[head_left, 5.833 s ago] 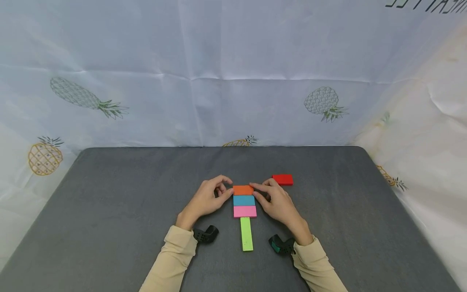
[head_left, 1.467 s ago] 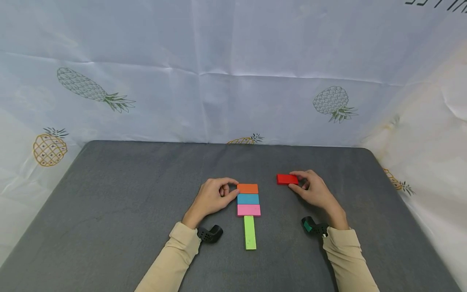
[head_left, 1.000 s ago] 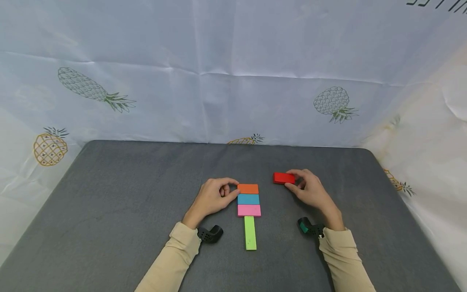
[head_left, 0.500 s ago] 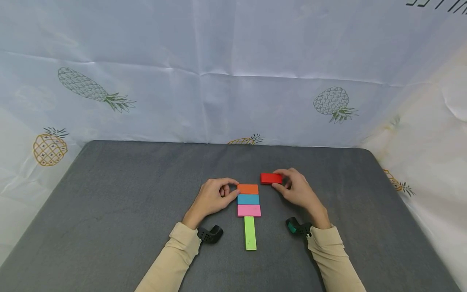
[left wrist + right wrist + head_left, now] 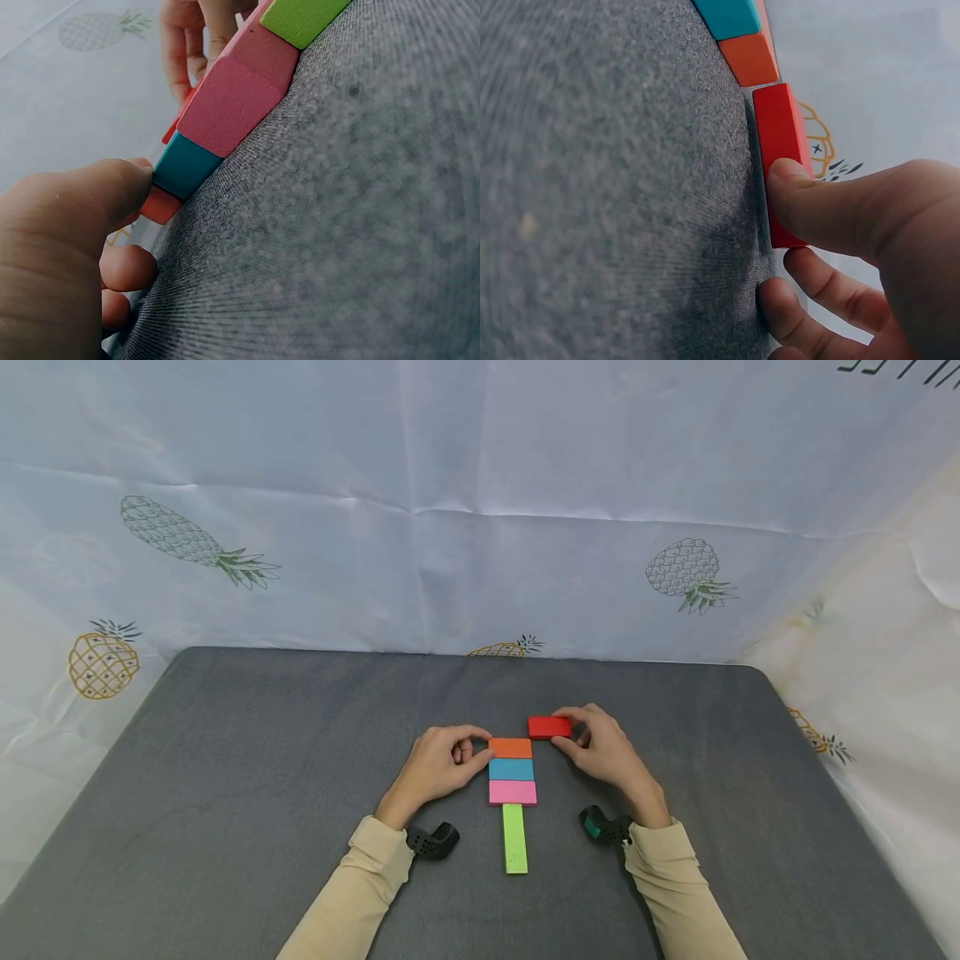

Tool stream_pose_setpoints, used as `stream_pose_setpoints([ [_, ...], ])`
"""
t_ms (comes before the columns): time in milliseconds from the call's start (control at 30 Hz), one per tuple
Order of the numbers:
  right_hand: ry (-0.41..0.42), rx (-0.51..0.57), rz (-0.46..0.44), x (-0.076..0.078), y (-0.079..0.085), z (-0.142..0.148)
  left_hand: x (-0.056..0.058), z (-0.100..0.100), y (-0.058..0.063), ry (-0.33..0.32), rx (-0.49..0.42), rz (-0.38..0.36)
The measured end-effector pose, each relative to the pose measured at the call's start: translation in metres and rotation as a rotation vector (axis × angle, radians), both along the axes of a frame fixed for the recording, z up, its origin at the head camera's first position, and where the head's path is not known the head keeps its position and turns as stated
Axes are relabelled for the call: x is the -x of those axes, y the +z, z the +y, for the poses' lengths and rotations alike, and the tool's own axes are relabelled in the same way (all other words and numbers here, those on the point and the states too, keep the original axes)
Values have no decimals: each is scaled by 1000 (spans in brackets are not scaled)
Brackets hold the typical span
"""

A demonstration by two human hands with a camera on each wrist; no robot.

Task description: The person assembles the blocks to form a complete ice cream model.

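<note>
Grey felt-like cloth covers the table, the largest thing in view, and a pale backdrop sheet printed with pineapples hangs behind it and along the right side. Both forearms come in from the near edge in beige sleeves, each with a dark wrist-worn camera mount lying close to the cuff.

At the middle of the table lies a column of flat blocks. Nearest the person is the green block, set lengthwise. Beyond it, laid crosswise and touching edge to edge, come the pink block, the blue block and the orange block.

On the column's left the left hand rests with curled fingers, its thumb tip pressed against the left ends of the orange and blue blocks.

Smallest in the head view is the red block, lying just beyond and to the right of the orange block, their corners close. The right hand pinches it between thumb and fingers at its right end.
</note>
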State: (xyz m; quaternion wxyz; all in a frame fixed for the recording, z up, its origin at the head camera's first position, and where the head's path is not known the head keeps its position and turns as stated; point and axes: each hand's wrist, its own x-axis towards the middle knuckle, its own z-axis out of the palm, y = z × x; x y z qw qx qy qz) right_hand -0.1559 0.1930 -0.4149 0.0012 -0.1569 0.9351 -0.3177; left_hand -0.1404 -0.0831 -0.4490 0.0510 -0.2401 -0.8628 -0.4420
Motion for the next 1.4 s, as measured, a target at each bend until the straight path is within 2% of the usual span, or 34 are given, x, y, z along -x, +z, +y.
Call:
stream_pose_setpoints([
  [1000,12,-93,-86,1,7,-15,0,1,0,3,1,4],
  [1133,36,-72,-80,1,6,-14,0,1,0,-1,-3,8],
  [1267,81,-3,-68,2,5,-6,0,1,0,-1,-5,4],
  [1400,63,60,-75,2,4,3,0,0,0,-1,-5,6],
])
